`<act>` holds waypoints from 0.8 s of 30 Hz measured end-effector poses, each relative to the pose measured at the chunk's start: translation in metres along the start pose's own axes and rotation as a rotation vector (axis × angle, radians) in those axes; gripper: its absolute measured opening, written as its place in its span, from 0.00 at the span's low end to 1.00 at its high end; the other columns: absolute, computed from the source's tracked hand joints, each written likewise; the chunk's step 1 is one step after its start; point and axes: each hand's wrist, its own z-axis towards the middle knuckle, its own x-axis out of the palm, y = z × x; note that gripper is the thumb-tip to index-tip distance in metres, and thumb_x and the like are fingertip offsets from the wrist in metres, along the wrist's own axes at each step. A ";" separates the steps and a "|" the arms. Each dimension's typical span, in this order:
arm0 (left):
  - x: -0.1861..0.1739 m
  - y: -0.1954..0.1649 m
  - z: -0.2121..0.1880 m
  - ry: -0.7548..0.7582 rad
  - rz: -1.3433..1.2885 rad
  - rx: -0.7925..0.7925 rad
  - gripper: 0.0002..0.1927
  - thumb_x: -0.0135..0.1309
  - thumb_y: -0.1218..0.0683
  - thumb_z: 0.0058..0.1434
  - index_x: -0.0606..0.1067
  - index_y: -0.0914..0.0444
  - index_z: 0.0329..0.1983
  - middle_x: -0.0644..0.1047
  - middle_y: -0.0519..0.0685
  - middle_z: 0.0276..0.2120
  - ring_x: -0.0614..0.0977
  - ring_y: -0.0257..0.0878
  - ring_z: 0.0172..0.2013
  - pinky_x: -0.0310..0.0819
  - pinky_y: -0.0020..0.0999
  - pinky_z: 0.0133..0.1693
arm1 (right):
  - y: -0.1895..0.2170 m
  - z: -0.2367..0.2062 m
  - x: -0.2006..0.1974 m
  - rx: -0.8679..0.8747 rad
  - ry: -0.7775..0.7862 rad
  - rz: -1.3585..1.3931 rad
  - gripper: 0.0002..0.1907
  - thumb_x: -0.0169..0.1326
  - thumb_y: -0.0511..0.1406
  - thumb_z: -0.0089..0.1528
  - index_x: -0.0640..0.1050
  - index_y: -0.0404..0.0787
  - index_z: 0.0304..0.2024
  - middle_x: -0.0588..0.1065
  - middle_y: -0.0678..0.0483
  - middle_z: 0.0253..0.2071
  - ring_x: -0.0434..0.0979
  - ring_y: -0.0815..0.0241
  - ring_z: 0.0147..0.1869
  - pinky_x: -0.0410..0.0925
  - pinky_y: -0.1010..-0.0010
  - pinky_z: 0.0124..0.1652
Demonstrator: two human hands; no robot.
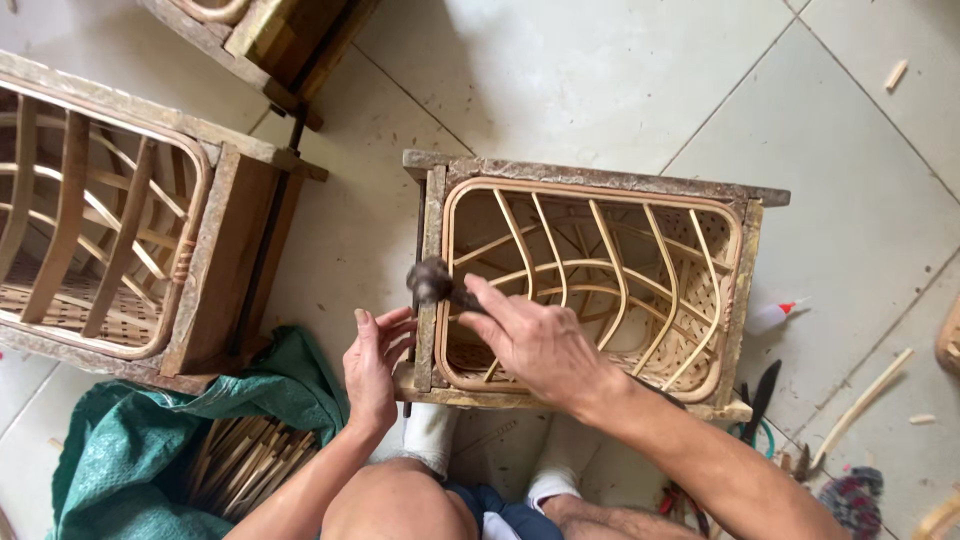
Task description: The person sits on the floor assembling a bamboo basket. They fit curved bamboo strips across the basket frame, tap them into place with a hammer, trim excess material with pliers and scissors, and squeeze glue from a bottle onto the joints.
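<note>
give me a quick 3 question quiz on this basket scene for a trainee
1. True or false: the right hand holds a dark-headed tool, probably a hammer, over the left rim of the rattan basket.
2. Where does the left hand rest? A) inside the green sack B) at the near left corner of the wooden mould frame C) on the glue bottle
3. What fills the green sack by the person's left knee?

Key
1. True
2. B
3. A bundle of cane strips
</note>
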 end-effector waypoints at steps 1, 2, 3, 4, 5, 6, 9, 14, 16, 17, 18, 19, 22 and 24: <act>0.002 -0.003 -0.002 0.000 -0.003 0.008 0.34 0.34 0.39 0.75 0.76 0.73 0.54 0.80 0.58 0.49 0.82 0.41 0.49 0.75 0.37 0.54 | 0.001 0.003 -0.002 -0.061 -0.098 -0.013 0.29 0.49 0.44 0.69 0.66 0.39 0.69 0.77 0.46 0.27 0.79 0.50 0.23 0.72 0.62 0.23; 0.004 -0.008 -0.006 0.035 0.125 0.100 0.32 0.37 0.40 0.74 0.75 0.73 0.57 0.80 0.58 0.50 0.81 0.43 0.50 0.75 0.38 0.55 | 0.002 0.005 -0.004 -0.127 -0.196 -0.028 0.27 0.50 0.43 0.70 0.68 0.38 0.68 0.78 0.45 0.28 0.79 0.50 0.26 0.72 0.62 0.25; 0.006 -0.013 -0.011 0.072 0.256 0.193 0.31 0.40 0.42 0.74 0.74 0.73 0.60 0.79 0.59 0.51 0.80 0.45 0.50 0.74 0.39 0.55 | 0.003 0.006 -0.007 -0.190 -0.297 -0.042 0.25 0.51 0.43 0.71 0.69 0.37 0.66 0.78 0.45 0.30 0.80 0.51 0.28 0.72 0.61 0.28; 0.009 -0.020 -0.013 0.113 0.387 0.295 0.30 0.44 0.43 0.73 0.74 0.73 0.63 0.78 0.59 0.52 0.79 0.47 0.51 0.73 0.39 0.56 | 0.003 0.005 -0.011 -0.194 -0.310 -0.002 0.25 0.51 0.42 0.72 0.69 0.37 0.67 0.78 0.45 0.31 0.79 0.51 0.30 0.72 0.61 0.29; 0.013 -0.027 -0.014 0.185 0.594 0.399 0.34 0.51 0.43 0.67 0.67 0.74 0.66 0.76 0.64 0.54 0.78 0.53 0.52 0.72 0.43 0.55 | 0.002 0.004 -0.016 -0.190 -0.322 0.039 0.24 0.51 0.42 0.73 0.69 0.38 0.68 0.78 0.45 0.33 0.79 0.51 0.33 0.72 0.61 0.30; 0.016 -0.034 -0.017 0.265 0.800 0.498 0.43 0.57 0.43 0.61 0.60 0.74 0.69 0.73 0.68 0.56 0.76 0.58 0.54 0.70 0.46 0.54 | -0.001 0.000 -0.022 -0.176 -0.334 0.078 0.24 0.50 0.41 0.74 0.69 0.39 0.70 0.78 0.45 0.34 0.79 0.51 0.35 0.71 0.61 0.31; 0.032 -0.046 -0.014 0.356 1.039 0.345 0.59 0.64 0.43 0.52 0.44 0.69 0.76 0.70 0.70 0.58 0.75 0.62 0.56 0.69 0.48 0.55 | -0.017 -0.022 -0.049 0.435 -0.131 0.330 0.28 0.46 0.41 0.69 0.66 0.53 0.72 0.73 0.52 0.22 0.67 0.60 0.20 0.63 0.58 0.22; 0.047 -0.042 -0.009 0.303 1.078 0.433 0.52 0.59 0.52 0.55 0.43 0.69 0.76 0.66 0.72 0.62 0.70 0.64 0.61 0.64 0.49 0.61 | -0.061 -0.040 -0.099 0.231 -0.488 0.228 0.24 0.43 0.42 0.73 0.68 0.44 0.70 0.72 0.59 0.22 0.71 0.69 0.23 0.67 0.75 0.22; 0.046 -0.038 -0.009 0.305 1.068 0.417 0.52 0.58 0.54 0.54 0.44 0.69 0.76 0.66 0.71 0.62 0.70 0.63 0.62 0.64 0.48 0.62 | -0.072 -0.041 -0.106 0.303 -0.490 0.190 0.24 0.42 0.43 0.73 0.68 0.45 0.71 0.70 0.58 0.20 0.67 0.67 0.20 0.62 0.75 0.19; 0.044 -0.037 -0.009 0.305 1.075 0.428 0.52 0.58 0.54 0.54 0.44 0.69 0.76 0.65 0.72 0.62 0.69 0.64 0.62 0.63 0.49 0.62 | -0.077 -0.040 -0.105 0.389 -0.448 0.239 0.26 0.40 0.43 0.72 0.66 0.47 0.71 0.70 0.59 0.20 0.65 0.64 0.18 0.61 0.74 0.16; 0.043 -0.036 -0.010 0.307 1.081 0.443 0.52 0.58 0.54 0.53 0.44 0.70 0.75 0.65 0.72 0.63 0.69 0.64 0.62 0.63 0.49 0.62 | -0.081 -0.039 -0.103 0.473 -0.409 0.287 0.27 0.38 0.43 0.70 0.65 0.49 0.72 0.70 0.59 0.20 0.63 0.62 0.16 0.60 0.72 0.13; 0.043 -0.036 -0.010 0.308 1.084 0.461 0.52 0.58 0.55 0.53 0.44 0.70 0.75 0.64 0.73 0.63 0.69 0.65 0.62 0.62 0.49 0.62 | -0.085 -0.038 -0.101 0.473 -0.384 0.265 0.26 0.38 0.44 0.71 0.65 0.48 0.72 0.68 0.58 0.18 0.63 0.62 0.16 0.59 0.71 0.14; 0.043 -0.037 -0.011 0.311 1.070 0.463 0.52 0.58 0.56 0.52 0.44 0.70 0.75 0.63 0.73 0.65 0.67 0.64 0.64 0.62 0.48 0.62 | -0.100 -0.040 -0.094 0.384 -0.417 0.184 0.25 0.41 0.44 0.73 0.67 0.44 0.71 0.66 0.57 0.16 0.65 0.64 0.18 0.60 0.71 0.19; 0.045 -0.038 -0.012 0.316 1.067 0.462 0.52 0.57 0.56 0.51 0.44 0.70 0.75 0.63 0.73 0.65 0.67 0.64 0.64 0.62 0.48 0.62 | -0.110 -0.048 -0.092 0.215 -0.567 0.125 0.25 0.45 0.43 0.74 0.69 0.40 0.70 0.70 0.59 0.18 0.71 0.70 0.21 0.64 0.73 0.23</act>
